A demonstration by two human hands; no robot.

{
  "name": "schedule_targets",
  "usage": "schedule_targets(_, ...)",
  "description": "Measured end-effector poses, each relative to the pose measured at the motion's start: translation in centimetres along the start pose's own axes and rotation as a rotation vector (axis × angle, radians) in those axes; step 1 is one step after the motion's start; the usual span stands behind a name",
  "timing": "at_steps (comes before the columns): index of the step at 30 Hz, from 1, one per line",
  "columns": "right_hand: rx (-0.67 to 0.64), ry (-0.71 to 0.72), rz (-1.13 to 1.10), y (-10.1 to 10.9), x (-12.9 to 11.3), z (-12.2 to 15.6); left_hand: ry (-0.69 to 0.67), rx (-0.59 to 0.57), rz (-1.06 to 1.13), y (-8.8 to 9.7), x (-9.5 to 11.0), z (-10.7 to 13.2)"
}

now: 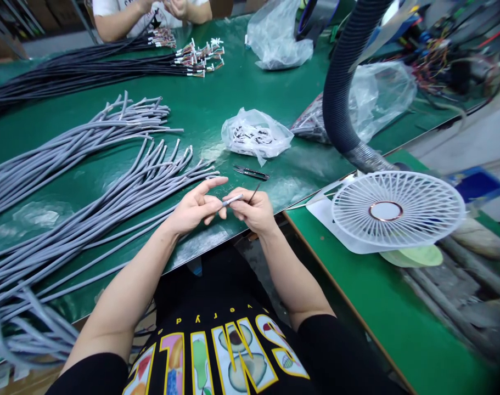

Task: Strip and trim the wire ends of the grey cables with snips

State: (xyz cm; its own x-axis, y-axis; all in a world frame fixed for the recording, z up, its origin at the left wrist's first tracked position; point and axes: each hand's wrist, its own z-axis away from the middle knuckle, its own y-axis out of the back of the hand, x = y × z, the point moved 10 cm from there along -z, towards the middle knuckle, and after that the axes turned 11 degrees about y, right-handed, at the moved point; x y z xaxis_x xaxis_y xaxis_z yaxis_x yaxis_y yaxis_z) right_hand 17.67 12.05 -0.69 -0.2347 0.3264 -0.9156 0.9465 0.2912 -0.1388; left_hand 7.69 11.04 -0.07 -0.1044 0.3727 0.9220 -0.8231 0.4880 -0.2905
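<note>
Near the table's front edge my left hand [194,208] pinches a grey cable [224,203] between thumb and fingers, its index finger stretched out. The cable's pale stripped end [235,199] reaches across to my right hand [257,212], whose thumb and fingers are closed on it. A thin dark strip [254,191] sticks up from the right fingers; its kind is too small to tell. Just beyond the hands lie black thread snips [252,173]. Behind them sits an open clear plastic bag [256,134] of small black and white pieces.
Bundles of grey cables [89,219] cover the left side. Dark cables with white connectors [200,57] lie farther back, near another person's arms [122,22]. A black flexible hose [340,93] and a white fan [398,211] stand at right. More plastic bags [278,38] lie behind.
</note>
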Motion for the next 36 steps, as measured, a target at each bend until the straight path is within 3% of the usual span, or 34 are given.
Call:
schedule_targets(3, 0.062, -0.089, -0.070, -0.1, 1.2, 0.3, 0.006, 0.008, 0.036, 0.2, 0.0, 0.0)
schedule_targets(8, 0.110, -0.122, 0.125, 0.7, 1.2, -0.3, 0.004, 0.053, 0.071, 1.1, -0.4, -0.4)
schedule_targets(15, 0.116, 0.073, 0.274, 2.3, -1.3, -0.9, -0.007, 0.089, 0.110, 1.5, 0.1, -0.2)
schedule_targets(23, -0.084, 0.326, 0.615, -1.8, -4.7, -0.9, -0.003, 0.110, 0.113, 1.7, -0.1, -0.3)
schedule_targets(28, -0.226, 0.442, 0.812, -3.2, -4.8, -0.6, 0.014, 0.122, 0.075, 1.5, -0.4, -0.4)
schedule_targets(33, -0.253, 0.436, 0.940, -1.6, -3.2, -1.3, -0.003, 0.183, 0.060, 1.9, -0.4, -0.5)
schedule_targets(36, -0.198, 0.269, 1.072, 1.4, -1.2, -2.3, -0.027, 0.202, 0.084, 2.6, -0.2, -0.5)
